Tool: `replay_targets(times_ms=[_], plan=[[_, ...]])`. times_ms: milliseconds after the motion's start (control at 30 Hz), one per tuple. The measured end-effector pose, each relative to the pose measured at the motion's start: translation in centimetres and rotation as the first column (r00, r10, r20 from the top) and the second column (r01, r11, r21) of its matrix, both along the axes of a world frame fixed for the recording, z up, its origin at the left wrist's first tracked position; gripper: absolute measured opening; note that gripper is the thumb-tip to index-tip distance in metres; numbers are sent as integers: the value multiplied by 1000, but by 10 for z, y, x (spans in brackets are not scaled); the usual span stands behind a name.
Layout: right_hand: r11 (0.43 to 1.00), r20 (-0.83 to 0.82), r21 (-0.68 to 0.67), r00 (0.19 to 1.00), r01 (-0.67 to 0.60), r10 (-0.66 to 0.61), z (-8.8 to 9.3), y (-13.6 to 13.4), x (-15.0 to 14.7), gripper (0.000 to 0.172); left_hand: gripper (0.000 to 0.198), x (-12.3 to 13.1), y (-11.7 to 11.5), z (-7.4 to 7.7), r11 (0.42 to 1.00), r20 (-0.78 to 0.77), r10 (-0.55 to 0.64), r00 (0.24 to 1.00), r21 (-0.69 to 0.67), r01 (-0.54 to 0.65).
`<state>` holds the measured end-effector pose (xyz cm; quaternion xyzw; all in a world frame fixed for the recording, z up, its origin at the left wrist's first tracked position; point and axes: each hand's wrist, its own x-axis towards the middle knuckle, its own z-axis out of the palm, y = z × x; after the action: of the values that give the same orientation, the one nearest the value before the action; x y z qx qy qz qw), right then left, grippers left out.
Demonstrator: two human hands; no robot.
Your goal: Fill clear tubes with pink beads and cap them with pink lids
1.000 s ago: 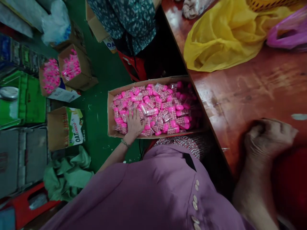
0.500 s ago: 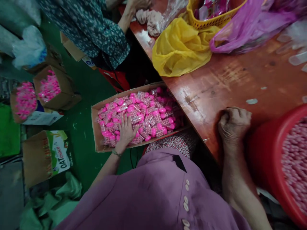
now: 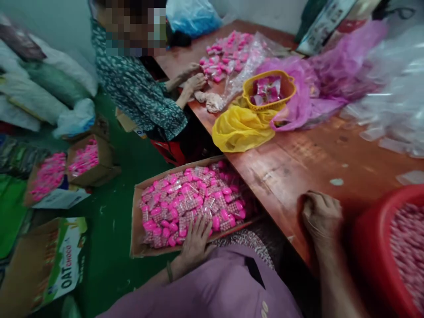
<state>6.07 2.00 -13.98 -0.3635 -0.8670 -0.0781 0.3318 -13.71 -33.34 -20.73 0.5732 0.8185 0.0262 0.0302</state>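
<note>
My left hand (image 3: 197, 236) lies palm down over the near rim of a long cardboard box (image 3: 135, 234), its outstretched fingers on the filling. The box is packed with small clear bottles (image 3: 185, 203) that have bright pink caps and hold small pink balls. On the reddish-brown table (image 3: 285, 176) rests my right hand (image 3: 321, 214), fingers curled into a fist, with no object showing in it. To its right stands a red tub (image 3: 371, 234) full of small pink balls (image 3: 410, 247).
Across the corner, a co-worker's hands (image 3: 195, 84) are beside a pile of pink-capped bottles (image 3: 228, 53). A yellow bag (image 3: 241, 130), a yellow basket (image 3: 291, 90) and purple bags (image 3: 298, 101) occupy the table. Other boxes (image 3: 99, 161) stand on the green floor at left.
My left hand has slid right along the box, toward my body, and still lies on the bottles. The view has tilted up, showing more of the table and co-worker. My right hand stays on the table.
</note>
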Motion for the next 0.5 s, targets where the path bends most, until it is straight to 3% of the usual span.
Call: replay_targets(times_ms=[100, 233, 367, 500], plan=[[997, -24, 46, 998, -56, 58, -6, 6, 1, 15, 63, 0, 4, -3, 998, -39, 39, 999, -45, -40], [994, 8, -104, 1000, -15, 16, 0, 1, 0, 17, 59, -2, 3, -8, 998, -70, 46, 996, -46, -49], [956, -43, -294, 999, 9, -22, 11, -7, -7, 21, 73, -8, -5, -22, 995, -46, 8, 999, 95, -4], [937, 9, -339, 996, 88, -91, 14, -8, -11, 22, 80, -17, -8, -33, 973, 20, -46, 999, 228, 40]])
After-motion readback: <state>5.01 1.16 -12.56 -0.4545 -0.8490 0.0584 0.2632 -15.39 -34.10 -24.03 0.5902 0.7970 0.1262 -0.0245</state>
